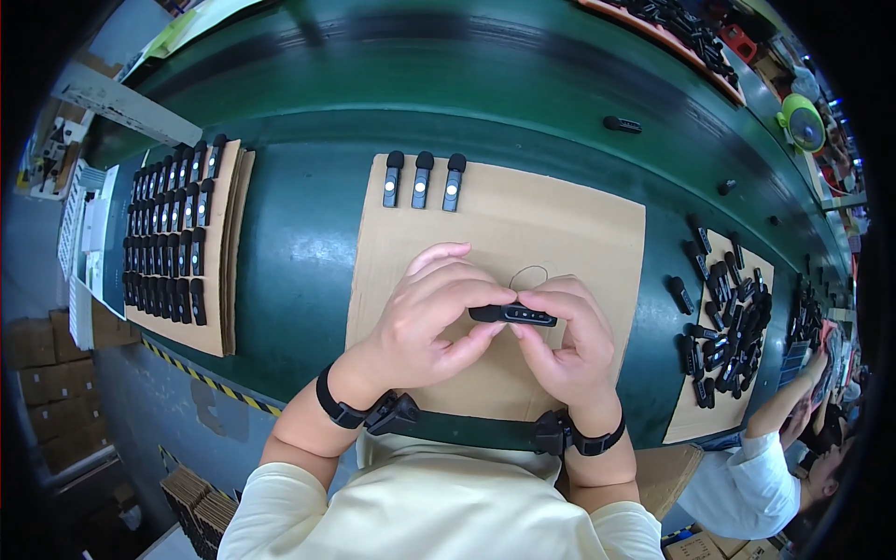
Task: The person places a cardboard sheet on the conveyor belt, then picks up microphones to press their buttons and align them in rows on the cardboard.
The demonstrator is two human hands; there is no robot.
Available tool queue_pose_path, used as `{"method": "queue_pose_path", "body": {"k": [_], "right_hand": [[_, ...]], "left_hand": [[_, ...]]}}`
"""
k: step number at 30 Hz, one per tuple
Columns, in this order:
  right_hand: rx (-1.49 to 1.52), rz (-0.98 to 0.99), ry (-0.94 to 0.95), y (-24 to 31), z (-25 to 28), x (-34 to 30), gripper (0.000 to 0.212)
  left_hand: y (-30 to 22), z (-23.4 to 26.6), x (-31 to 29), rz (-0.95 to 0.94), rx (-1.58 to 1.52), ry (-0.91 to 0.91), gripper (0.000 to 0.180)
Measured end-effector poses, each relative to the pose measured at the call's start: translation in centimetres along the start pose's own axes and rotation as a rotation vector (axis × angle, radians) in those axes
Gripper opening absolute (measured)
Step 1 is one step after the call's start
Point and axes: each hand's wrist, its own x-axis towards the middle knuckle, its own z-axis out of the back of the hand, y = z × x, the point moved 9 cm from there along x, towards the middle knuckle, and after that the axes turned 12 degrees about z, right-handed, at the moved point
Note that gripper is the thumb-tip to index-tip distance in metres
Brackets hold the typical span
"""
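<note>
Left hand (425,313): pinching foam-tipped wireless microphone (513,315); right hand (577,338): pinching its body; advisable: light, level fingertip grip

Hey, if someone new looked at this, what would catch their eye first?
Probably the small black device pinched between the fingertips of the left hand and right hand, over the central cardboard sheet. Next, the contrast between the neat rows of similar devices at the left and the jumbled heap at the right. Three more devices lie side by side near the sheet's far left corner.
</note>
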Motion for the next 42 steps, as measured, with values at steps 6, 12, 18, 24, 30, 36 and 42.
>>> {"method": "queue_pose_path", "body": {"k": [6,12,18,24,30,36,42], "right_hand": [[0.077,0.024,-0.002,-0.2,-0.2,-0.2,0.031],[0.11,0.008,-0.042,0.2,0.2,0.1,0.03],[-0.07,0.144,0.059,1.6,-0.5,1.1,0.032],[-0.239,0.071,0.153,0.0,-0.8,1.9,0.033],[-0.313,0.04,0.188,-3.6,-1.4,4.1,0.03],[-0.477,0.123,0.309,-5.7,-3.4,4.2,0.026],[-0.482,0.064,0.522,-6.2,-5.9,3.5,0.025]], "left_hand": [[0.4,0.2,-0.1,0.012,0.034,-0.002,0.028],[0.9,-0.6,0.0,0.028,0.048,0.029,0.028],[1.8,-1.5,-0.1,0.07,0.127,0.044,0.028],[3.5,-1.7,-0.2,0.258,0.336,0.05,0.03],[4.8,-2.6,-0.8,0.303,0.453,0.164,0.026],[4.5,-2.6,-0.9,0.277,0.474,0.174,0.024],[4.7,-2.2,-1.1,0.259,0.456,0.16,0.023]]}}
